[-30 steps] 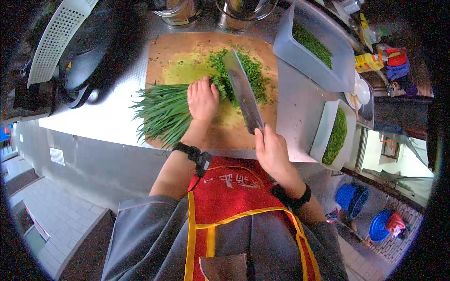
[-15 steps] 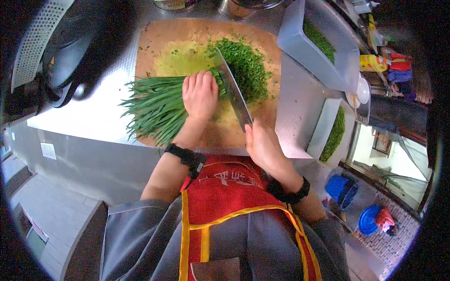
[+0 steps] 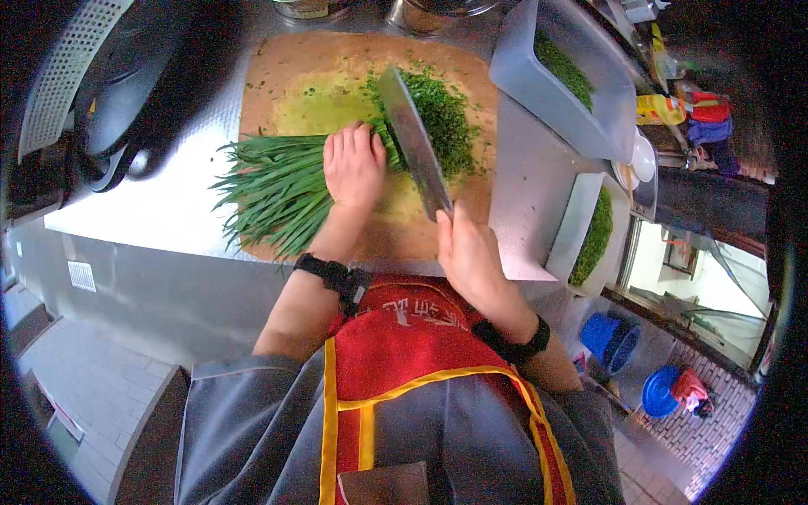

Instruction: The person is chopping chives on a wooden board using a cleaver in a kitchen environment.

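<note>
Green stalks across L part of board; I've L hand fingers clamped over them nr cut end, prob. to keep bunch tight. R hand fingers grip cleaver handle, blade betw. stalks & chopped greens, which crowd its R side. Deep tub, shallow tub further R on surface.

the cleaver looks smooth metal, the board matt wood.

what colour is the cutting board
The cutting board is brown with a yellowish patch, in the head view.
</note>
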The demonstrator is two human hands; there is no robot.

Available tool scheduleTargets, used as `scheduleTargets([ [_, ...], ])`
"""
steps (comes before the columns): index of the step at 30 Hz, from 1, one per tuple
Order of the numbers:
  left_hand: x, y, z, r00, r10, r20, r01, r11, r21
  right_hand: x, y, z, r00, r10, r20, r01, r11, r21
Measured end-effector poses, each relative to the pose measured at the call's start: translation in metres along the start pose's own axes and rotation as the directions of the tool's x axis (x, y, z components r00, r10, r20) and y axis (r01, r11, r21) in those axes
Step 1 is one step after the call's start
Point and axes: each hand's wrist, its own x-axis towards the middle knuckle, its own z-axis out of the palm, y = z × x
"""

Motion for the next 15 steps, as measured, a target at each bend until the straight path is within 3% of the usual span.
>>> scheduleTargets([
  [5,0.001,-0.001,-0.001,1.000,0.015,0.010,-0.015,1.000,0.007,-0.005,-0.007,-0.002,0.995,0.024,0.094,-0.018,0.998,-0.056],
  [8,0.001,-0.001,0.000,0.999,0.031,0.023,-0.031,0.999,0.028,-0.001,-0.002,0.002,0.996,-0.039,0.086,0.045,0.996,-0.071],
  [11,0.003,-0.003,0.003,0.999,0.042,0.018,-0.043,0.999,0.031,0.035,0.008,0.027,0.976,0.037,0.213,-0.040,0.999,0.008],
  [15,0.003,-0.004,0.000,0.999,0.021,0.049,-0.021,1.000,-0.004,0.051,0.017,0.054,0.998,0.008,0.063,-0.012,0.998,0.065],
])
